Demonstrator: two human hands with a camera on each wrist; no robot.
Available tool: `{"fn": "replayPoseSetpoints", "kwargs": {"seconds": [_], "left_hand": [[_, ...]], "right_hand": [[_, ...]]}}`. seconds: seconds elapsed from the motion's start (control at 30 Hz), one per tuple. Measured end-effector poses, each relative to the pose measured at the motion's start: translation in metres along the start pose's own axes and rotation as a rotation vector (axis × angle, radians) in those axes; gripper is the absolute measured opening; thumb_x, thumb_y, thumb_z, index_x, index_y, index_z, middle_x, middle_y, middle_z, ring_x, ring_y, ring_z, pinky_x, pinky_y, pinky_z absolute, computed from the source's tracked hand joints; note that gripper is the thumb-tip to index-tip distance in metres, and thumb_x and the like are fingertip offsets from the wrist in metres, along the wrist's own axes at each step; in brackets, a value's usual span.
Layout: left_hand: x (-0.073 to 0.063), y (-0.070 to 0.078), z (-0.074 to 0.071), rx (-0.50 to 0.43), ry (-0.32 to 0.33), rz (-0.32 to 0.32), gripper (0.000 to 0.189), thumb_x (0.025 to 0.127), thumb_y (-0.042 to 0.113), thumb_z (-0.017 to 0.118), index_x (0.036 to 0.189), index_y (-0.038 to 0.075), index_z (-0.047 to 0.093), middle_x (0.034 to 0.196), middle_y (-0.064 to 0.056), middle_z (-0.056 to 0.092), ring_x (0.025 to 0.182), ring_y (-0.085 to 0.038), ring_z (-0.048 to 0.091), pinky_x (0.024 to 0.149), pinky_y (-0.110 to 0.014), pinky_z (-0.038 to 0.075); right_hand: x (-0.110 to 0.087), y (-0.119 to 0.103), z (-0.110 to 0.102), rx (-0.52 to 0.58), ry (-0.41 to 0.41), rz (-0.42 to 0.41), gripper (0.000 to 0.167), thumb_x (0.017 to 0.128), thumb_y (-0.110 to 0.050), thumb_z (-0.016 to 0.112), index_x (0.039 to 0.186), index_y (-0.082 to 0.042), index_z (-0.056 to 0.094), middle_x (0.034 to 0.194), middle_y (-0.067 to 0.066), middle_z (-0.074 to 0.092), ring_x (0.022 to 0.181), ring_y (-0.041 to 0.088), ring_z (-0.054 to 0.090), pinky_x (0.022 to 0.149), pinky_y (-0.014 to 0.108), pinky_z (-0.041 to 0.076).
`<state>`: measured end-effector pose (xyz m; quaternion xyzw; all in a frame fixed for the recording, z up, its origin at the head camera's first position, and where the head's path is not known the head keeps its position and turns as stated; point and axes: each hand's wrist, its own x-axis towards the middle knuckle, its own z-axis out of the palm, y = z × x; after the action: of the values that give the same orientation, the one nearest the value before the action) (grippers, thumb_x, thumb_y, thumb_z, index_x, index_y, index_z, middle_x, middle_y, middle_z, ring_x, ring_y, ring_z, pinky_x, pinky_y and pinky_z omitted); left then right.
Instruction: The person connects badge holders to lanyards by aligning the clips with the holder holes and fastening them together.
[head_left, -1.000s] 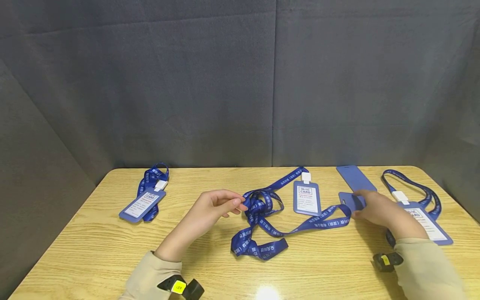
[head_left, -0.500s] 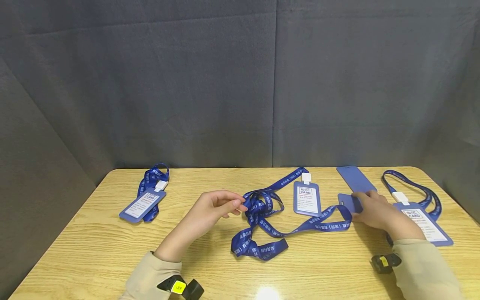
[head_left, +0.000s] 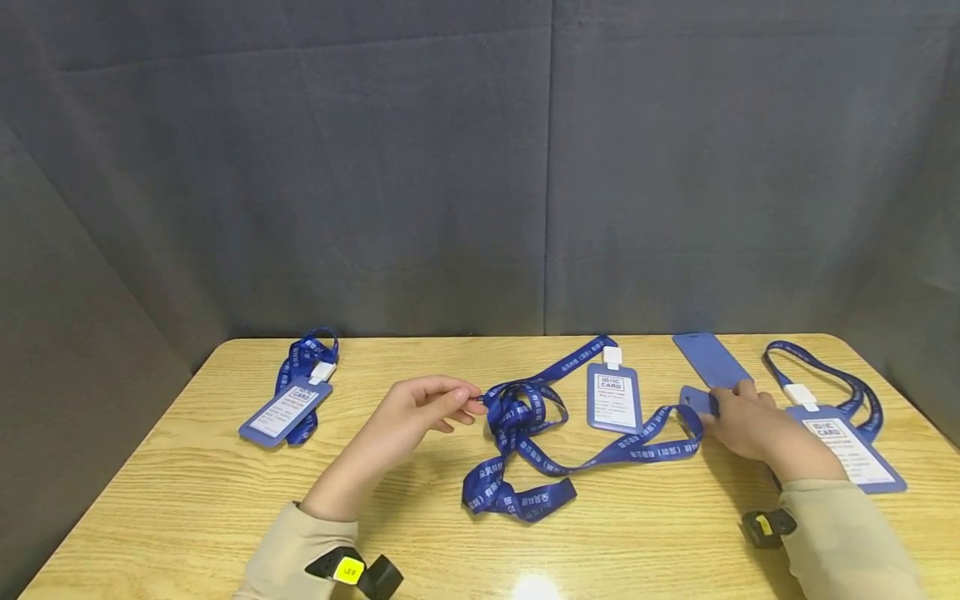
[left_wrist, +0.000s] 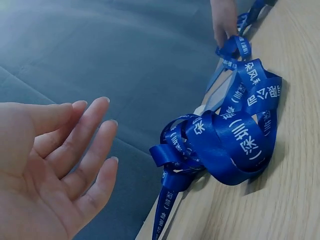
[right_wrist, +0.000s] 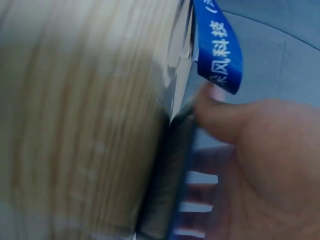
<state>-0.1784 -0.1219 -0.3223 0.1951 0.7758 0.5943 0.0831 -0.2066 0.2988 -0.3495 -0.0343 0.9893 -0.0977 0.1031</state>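
Blue plastic is pinched in the right hand (head_left: 750,423): the thumb lies on one side of a small card holder (head_left: 696,399) and the fingers on the other, its slotted end showing past the fingertips in the head view, though the right wrist view is blurred. Loose and unburdened, the left hand (head_left: 416,408) has its thumb and index fingertip close together, the other fingers softly bent; whether thumb and index touch, I cannot tell. Just beside those fingertips, at the middle of the table, sits a looped heap of blue lanyard ribbon (head_left: 517,414) with white printed characters. One loop of it stretches across to the right hand and ends near the thumb; contact there is unclear. Another length runs up to the white clip (head_left: 612,357) of a middle badge (head_left: 615,398), which lies face up between the two hands, its printed card reading ID/IC CARD. Beyond the right hand a plain blue panel (head_left: 711,358) lies at a slant near the far edge, and beside the wrist rests a right-hand badge (head_left: 855,450) with its own strap curling behind. Well apart, past the left hand, a left-hand badge (head_left: 285,412) lies tilted over its folded strap. All this rests on a wood-grain table (head_left: 622,533) before grey cloth (head_left: 412,183)
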Motion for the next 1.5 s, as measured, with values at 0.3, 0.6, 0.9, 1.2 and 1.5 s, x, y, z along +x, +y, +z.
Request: {"fn": "replayPoseSetpoints", "kwargs": {"seconds": [0.3,0.6,0.9,1.2,1.5], "left_hand": [[0.0,0.003,-0.004,0.002,0.03,-0.003,0.033,0.105,0.019,0.051,0.122,-0.007,0.063,0.107,-0.015,0.073,0.096,-0.023,0.069,0.083,-0.037,0.054],[-0.001,0.004,-0.011,0.007,0.087,-0.038,0.035,0.105,0.023,0.052,0.121,-0.004,0.065,0.107,-0.013,0.073,0.098,-0.024,0.069,0.086,-0.04,0.054],[0.0,0.004,-0.017,0.001,0.114,-0.038,0.035,0.105,0.021,0.051,0.121,-0.007,0.064,0.107,-0.015,0.073,0.095,-0.022,0.07,0.087,-0.04,0.054],[0.0,0.002,-0.016,-0.015,0.115,-0.051,0.034,0.105,0.021,0.052,0.121,-0.006,0.064,0.106,-0.014,0.073,0.095,-0.022,0.07,0.09,-0.047,0.052],[-0.001,0.002,-0.017,-0.025,0.117,-0.05,0.034,0.104,0.022,0.052,0.121,-0.005,0.065,0.106,-0.013,0.073,0.095,-0.023,0.07,0.091,-0.051,0.051]], "right_hand": [[0.0,0.001,-0.004,-0.005,0.091,-0.035,0.08,0.106,-0.052,0.015,0.135,0.015,0.047,0.13,0.044,0.045,0.118,0.065,0.04,0.092,0.073,0.034],[0.001,-0.003,-0.007,0.016,0.164,-0.046,0.059,0.105,-0.037,0.047,0.128,0.017,0.049,0.118,0.042,0.055,0.108,0.061,0.052,0.087,0.069,0.041],[0.002,-0.005,-0.007,0.034,0.154,-0.033,0.053,0.102,-0.029,0.055,0.128,0.018,0.049,0.115,0.04,0.057,0.106,0.059,0.054,0.087,0.068,0.042],[0.001,-0.009,-0.01,0.033,0.211,-0.044,0.057,0.105,-0.034,0.049,0.128,0.018,0.049,0.119,0.044,0.053,0.109,0.062,0.051,0.086,0.069,0.042],[-0.002,-0.021,-0.016,0.038,0.272,-0.087,0.057,0.105,-0.037,0.047,0.127,0.016,0.052,0.117,0.043,0.055,0.106,0.061,0.053,0.083,0.068,0.043]]}}
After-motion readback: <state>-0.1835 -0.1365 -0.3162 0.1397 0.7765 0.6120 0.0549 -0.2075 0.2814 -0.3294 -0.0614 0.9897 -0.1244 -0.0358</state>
